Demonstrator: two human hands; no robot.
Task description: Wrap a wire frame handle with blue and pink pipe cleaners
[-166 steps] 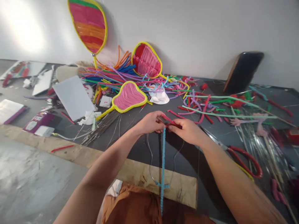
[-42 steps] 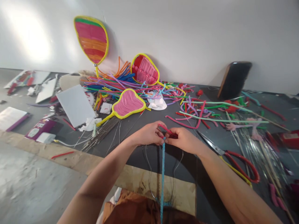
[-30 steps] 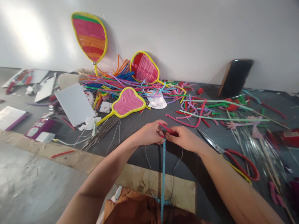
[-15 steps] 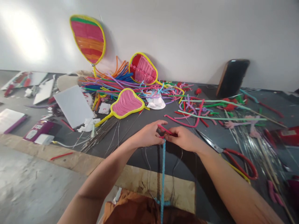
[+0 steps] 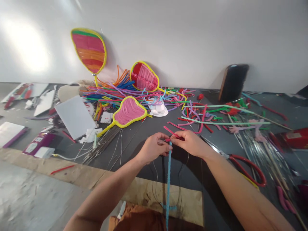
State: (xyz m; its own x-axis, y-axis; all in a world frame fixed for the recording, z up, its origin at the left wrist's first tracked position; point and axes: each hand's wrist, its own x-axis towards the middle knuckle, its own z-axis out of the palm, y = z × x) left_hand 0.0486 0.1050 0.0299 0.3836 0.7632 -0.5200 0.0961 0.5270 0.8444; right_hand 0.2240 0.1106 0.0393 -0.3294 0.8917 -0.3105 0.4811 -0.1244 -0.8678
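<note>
over the dark table (image 5: 154,126), the left hand (image 5: 154,148) is pinched, thumb against fingers, on the top of a blue pipe-cleaner stem (image 5: 168,179). the stem's long axis runs from that grip down toward the person. the right hand (image 5: 191,142), just beside, is closed on a pink pipe cleaner (image 5: 169,130). this slants across above the stem top, free end pointing forward and left. contact between the two pieces cannot be confirmed; fingers obscure it.
</note>
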